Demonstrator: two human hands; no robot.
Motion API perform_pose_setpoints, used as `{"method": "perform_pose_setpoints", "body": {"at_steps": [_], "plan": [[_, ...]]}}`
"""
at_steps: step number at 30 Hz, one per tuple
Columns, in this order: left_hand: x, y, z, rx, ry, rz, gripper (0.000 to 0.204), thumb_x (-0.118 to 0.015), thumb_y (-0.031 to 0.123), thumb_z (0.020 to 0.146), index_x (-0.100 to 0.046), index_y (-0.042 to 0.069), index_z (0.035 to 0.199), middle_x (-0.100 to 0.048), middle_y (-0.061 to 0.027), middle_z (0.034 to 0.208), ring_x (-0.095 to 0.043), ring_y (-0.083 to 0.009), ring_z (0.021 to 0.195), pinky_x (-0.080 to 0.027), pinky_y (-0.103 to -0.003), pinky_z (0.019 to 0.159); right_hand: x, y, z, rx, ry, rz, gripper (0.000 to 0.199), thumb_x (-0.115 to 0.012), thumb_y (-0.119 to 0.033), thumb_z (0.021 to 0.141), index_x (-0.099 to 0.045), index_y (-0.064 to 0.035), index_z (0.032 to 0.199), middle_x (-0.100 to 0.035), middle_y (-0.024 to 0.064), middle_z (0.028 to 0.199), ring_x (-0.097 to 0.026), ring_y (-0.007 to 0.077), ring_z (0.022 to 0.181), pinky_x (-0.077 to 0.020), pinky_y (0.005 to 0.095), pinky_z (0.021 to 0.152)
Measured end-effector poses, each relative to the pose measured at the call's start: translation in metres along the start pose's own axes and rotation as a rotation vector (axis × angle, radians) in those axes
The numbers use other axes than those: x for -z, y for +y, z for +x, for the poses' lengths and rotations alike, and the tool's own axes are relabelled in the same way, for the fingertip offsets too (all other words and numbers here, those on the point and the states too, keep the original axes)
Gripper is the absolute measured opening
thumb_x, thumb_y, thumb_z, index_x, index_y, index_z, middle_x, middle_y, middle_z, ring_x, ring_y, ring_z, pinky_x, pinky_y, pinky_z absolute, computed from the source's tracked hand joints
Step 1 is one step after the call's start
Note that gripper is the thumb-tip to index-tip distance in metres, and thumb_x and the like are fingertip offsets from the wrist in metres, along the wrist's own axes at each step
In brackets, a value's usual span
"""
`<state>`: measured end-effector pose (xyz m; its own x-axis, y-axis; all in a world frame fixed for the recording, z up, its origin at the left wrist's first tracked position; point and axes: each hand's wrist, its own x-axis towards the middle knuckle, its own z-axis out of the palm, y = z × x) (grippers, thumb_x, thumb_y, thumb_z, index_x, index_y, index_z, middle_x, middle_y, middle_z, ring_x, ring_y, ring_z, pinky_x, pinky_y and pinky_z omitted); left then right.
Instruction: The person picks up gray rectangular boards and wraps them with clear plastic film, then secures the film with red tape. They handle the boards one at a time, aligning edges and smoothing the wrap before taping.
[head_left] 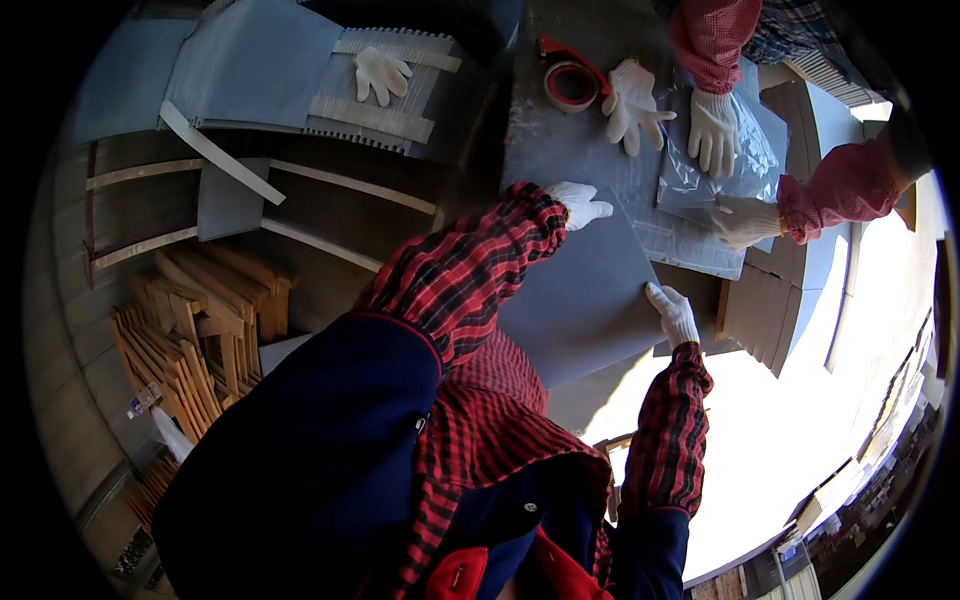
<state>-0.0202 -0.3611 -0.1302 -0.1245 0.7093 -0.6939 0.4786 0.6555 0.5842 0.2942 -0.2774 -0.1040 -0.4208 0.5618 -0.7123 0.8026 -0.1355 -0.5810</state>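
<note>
A flat grey sheet [585, 305] is held between my two white-gloved hands, just in front of my checked apron. My left hand [580, 204] is closed on its far left corner, beside the table edge. At the sheet's right corner my right hand [675, 312] grips with the thumb on top. Across the grey worktable [560, 140] a co-worker's two gloved hands rest on a sheet in clear plastic film [752, 165]. An empty white glove [635, 105] lies on the table near a red tape dispenser [572, 82].
At the right stands a tall stack of grey sheets [770, 310], next to bright sunlit ground. Another white glove [380, 75] lies on grey corrugated panels [250, 60] at the far left. Wooden frames [205, 320] are piled on the floor at my left, below a rack rail [345, 186].
</note>
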Motion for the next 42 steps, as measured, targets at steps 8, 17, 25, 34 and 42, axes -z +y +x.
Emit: {"method": "perform_pose_setpoints", "body": {"at_steps": [8, 17, 25, 34, 42], "plan": [[0.003, 0.004, 0.007, -0.026, 0.010, 0.048, 0.080, -0.049, 0.062, 0.097, -0.049, -0.003, 0.144, -0.050, -0.0244, 0.147, -0.047, -0.0385, 0.137, -0.035, -0.045, 0.115, -0.006, 0.011, 0.005, -0.009, 0.021, 0.073, 0.056, -0.068, -0.051, 0.092, -0.072, 0.0034, 0.105, -0.064, 0.0038, 0.082, -0.055, 0.0140, 0.079, -0.0449, 0.0315, 0.073], [0.032, 0.026, -0.027, -0.147, 0.011, 0.005, 0.068, -0.051, 0.057, 0.098, -0.058, -0.003, 0.130, -0.062, -0.0291, 0.127, -0.058, -0.0443, 0.120, -0.044, -0.048, 0.101, 0.002, -0.010, -0.028, 0.048, 0.118, -0.024, 0.052, -0.065, -0.047, 0.096, -0.068, 0.0047, 0.104, -0.063, 0.0053, 0.080, -0.054, 0.0163, 0.078, -0.0448, 0.0326, 0.072], [0.066, 0.091, -0.148, -0.400, 0.102, -0.013, 0.051, -0.063, 0.048, 0.096, -0.062, 0.002, 0.119, -0.069, -0.0253, 0.106, -0.065, -0.0443, 0.102, -0.049, -0.049, 0.089, 0.020, -0.077, -0.163, 0.140, 0.399, -0.118, 0.038, -0.065, -0.036, 0.094, -0.068, 0.0012, 0.101, -0.065, 0.0139, 0.077, -0.061, 0.0230, 0.072, -0.0493, 0.0361, 0.070], [0.023, 0.097, -0.224, -1.228, 0.373, 0.054, 0.025, -0.077, 0.031, 0.083, -0.063, 0.014, 0.094, -0.060, -0.0054, 0.075, -0.065, -0.0243, 0.068, -0.051, -0.037, 0.061, -0.036, -0.064, -0.282, 0.163, 0.971, 0.008, 0.045, -0.067, -0.018, 0.088, -0.059, -0.0002, 0.128, -0.055, 0.0197, 0.140, -0.049, 0.0319, 0.132, -0.0383, 0.0423, 0.112], [-0.007, 0.124, -0.250, -1.626, 0.053, 0.149, 0.027, -0.072, 0.038, 0.086, -0.067, 0.011, 0.080, -0.064, -0.0075, 0.071, -0.068, -0.0256, 0.061, -0.053, -0.038, 0.051, -0.121, -0.071, -0.334, 0.134, 0.419, 1.998, 0.105, -0.060, -0.077, 0.084, -0.034, 0.0011, 0.149, -0.036, 0.0209, 0.152, -0.042, 0.0370, 0.134, -0.0474, 0.0511, 0.104]]}}
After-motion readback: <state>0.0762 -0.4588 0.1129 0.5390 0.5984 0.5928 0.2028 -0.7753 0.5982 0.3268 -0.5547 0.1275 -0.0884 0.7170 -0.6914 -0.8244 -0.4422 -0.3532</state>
